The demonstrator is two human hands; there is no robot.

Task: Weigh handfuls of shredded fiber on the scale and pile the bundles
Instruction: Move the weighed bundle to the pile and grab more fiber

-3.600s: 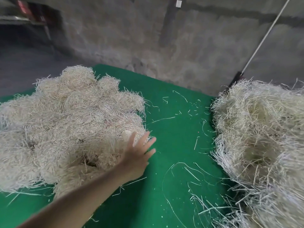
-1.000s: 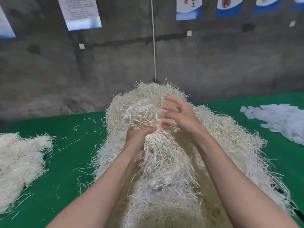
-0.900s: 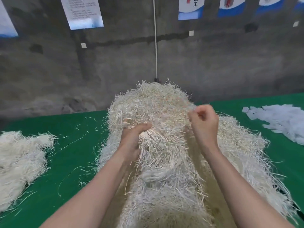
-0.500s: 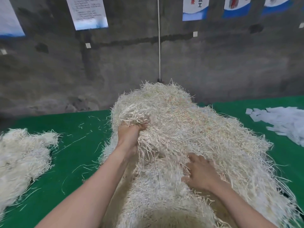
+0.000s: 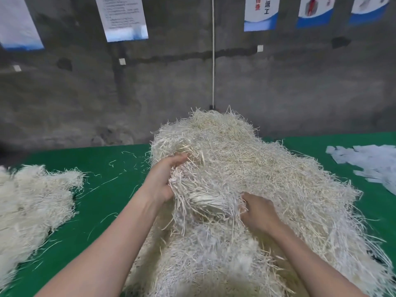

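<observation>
A big heap of pale shredded fiber (image 5: 246, 168) fills the middle of the green table (image 5: 111, 189). My left hand (image 5: 162, 181) grips a clump of fiber (image 5: 199, 200) on the heap's left side, thumb on top. My right hand (image 5: 257, 213) is lower and to the right, its fingers curled into the same clump and partly buried in the strands. A lower pile of fiber bundles (image 5: 32, 202) lies at the left of the table. No scale is in view.
White paper strips (image 5: 370, 166) lie on the table at the far right. Loose strands are scattered on the green cloth between the two piles. A grey concrete wall with hanging posters (image 5: 122, 18) and a white cord (image 5: 213, 52) stands behind the table.
I turned from the bundle pile to the big heap. My right hand dropped from the heap's top into the fiber lower down and now pulls a clump together with my left hand.
</observation>
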